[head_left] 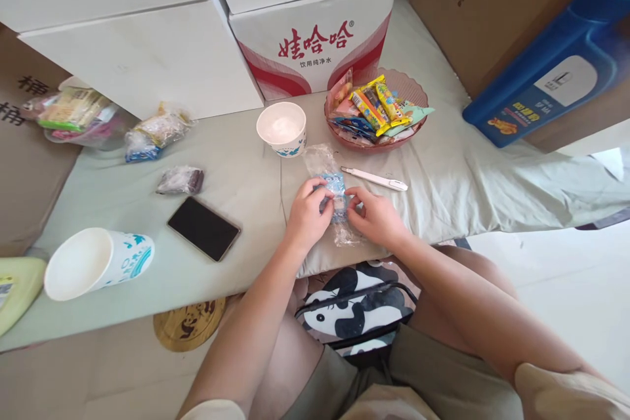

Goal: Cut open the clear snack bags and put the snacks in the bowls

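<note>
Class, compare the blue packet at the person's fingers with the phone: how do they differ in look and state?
The blue packet has crinkled clear plastic at its ends, while the phone is smooth, with a black screen. The left hand and right hand are both on the packet; neither touches the phone. Both are over the pale green cloth.

Pale flr (566,289), grn-cloth tbl (263,203), wht panels (142,65) behind, brn cardbd (443,26) L/R
</note>
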Demonstrator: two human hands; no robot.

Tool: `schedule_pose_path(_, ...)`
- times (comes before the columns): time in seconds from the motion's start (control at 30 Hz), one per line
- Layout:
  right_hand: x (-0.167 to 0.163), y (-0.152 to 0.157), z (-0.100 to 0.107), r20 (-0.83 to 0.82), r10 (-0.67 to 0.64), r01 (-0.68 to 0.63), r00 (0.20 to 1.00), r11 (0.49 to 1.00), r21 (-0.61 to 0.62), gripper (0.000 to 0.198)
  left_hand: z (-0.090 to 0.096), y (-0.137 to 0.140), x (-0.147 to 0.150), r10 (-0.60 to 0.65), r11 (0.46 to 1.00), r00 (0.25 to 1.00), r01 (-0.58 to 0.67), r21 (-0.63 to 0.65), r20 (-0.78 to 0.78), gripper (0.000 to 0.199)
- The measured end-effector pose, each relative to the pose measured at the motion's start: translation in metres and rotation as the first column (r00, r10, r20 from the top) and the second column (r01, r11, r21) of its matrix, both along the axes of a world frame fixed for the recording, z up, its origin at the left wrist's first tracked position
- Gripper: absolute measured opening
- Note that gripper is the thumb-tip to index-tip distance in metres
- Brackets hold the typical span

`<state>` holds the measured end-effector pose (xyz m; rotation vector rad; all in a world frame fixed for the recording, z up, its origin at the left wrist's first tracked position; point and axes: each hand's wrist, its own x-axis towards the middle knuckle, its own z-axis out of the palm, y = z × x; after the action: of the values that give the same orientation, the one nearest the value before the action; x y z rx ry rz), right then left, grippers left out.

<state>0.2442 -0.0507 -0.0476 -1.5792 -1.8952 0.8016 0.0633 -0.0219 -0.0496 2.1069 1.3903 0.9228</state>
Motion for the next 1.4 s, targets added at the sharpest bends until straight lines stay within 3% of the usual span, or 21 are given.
schedule_pose_path(0.1, 0.0, 0.0, 0.002, -0.036, -0.007, 0.008, 0.999, 0.999, 0.039, 0.016, 0.007, -0.001, 0.003, 0.026, 0.997, 0.998, -0.03, 0.073, 0.059, 0.009)
schedule_pose_path(0.2, 0.0, -0.001, 0.004, -0.085, -0.01, 0.015, 0.996, 0.998, 0.053, 0.016, 0.014, -0.005, 0.005, 0.04, 0.99, 0.987, -0.061, 0.129, 0.157, 0.008)
schedule_pose_path(0.33, 0.0, -0.002, 0.007, -0.128, 0.032, -0.03, 0.991, 0.999, 0.018, 0.018, 0.02, -0.01, 0.008, 0.048, 0.994, 0.916, -0.084, 0.072, 0.398, 0.003)
schedule_pose_path(0.4, 0.0, -0.002, 0.007, -0.124, 0.037, -0.034, 0.992, 0.999, 0.025, 0.019, 0.023, -0.01, 0.009, 0.112, 0.994, 0.797, -0.094, -0.062, 0.593, 0.006)
schedule_pose_path(0.47, 0.001, -0.002, 0.007, -0.111, 0.013, -0.008, 0.994, 0.999, 0.047, 0.019, 0.028, -0.008, 0.008, 0.234, 0.962, 0.612, -0.035, -0.27, 0.755, 0.016)
schedule_pose_path(0.57, 0.0, -0.001, 0.007, -0.108, 0.001, 0.003, 0.994, 0.999, 0.037, 0.023, 0.036, -0.004, 0.004, 0.418, 0.84, 0.371, 0.189, -0.509, 0.829, 0.023)
schedule_pose_path(0.63, -0.001, -0.002, 0.007, -0.124, -0.002, 0.002, 0.992, 1.0, -0.003, 0.031, 0.041, -0.002, 0.0, 0.479, 0.772, 0.269, 0.323, -0.547, 0.836, 0.023)
schedule_pose_path(0.73, -0.002, -0.002, 0.007, -0.161, -0.043, 0.035, 0.986, 0.998, -0.056, 0.048, 0.045, -0.002, -0.002, 0.522, 0.73, 0.117, 0.451, -0.514, 0.845, 0.022)
schedule_pose_path(0.8, -0.002, -0.002, 0.006, -0.196, -0.089, 0.076, 0.977, 0.994, -0.074, 0.053, 0.047, -0.003, -0.003, 0.536, 0.725, 0.037, 0.49, -0.483, 0.843, 0.021)
schedule_pose_path(0.9, 0.0, -0.001, 0.004, -0.227, -0.159, 0.146, 0.961, 0.987, -0.072, 0.047, 0.052, -0.003, -0.009, 0.526, 0.764, -0.054, 0.468, -0.444, 0.849, 0.015)
schedule_pose_path(1.03, -0.002, 0.0, 0.005, -0.137, -0.161, 0.155, 0.977, 0.987, -0.05, 0.037, 0.059, 0.006, -0.033, 0.441, 0.863, -0.139, 0.336, -0.377, 0.887, 0.008)
schedule_pose_path(1.13, -0.007, 0.0, 0.006, -0.061, -0.133, 0.129, 0.989, 0.989, -0.067, 0.041, 0.058, 0.016, -0.058, 0.373, 0.921, -0.177, 0.187, -0.34, 0.911, 0.01)
schedule_pose_path(1.23, -0.008, 0.001, 0.005, -0.08, -0.161, 0.153, 0.984, 0.984, -0.093, 0.046, 0.055, 0.023, -0.079, 0.39, 0.92, -0.187, 0.059, -0.386, 0.901, 0.017)
schedule_pose_path(1.4, -0.001, 0.006, -0.005, -0.303, -0.223, 0.173, 0.927, 0.968, -0.184, 0.06, 0.049, 0.025, -0.091, 0.481, 0.87, -0.149, -0.041, -0.492, 0.864, 0.026)
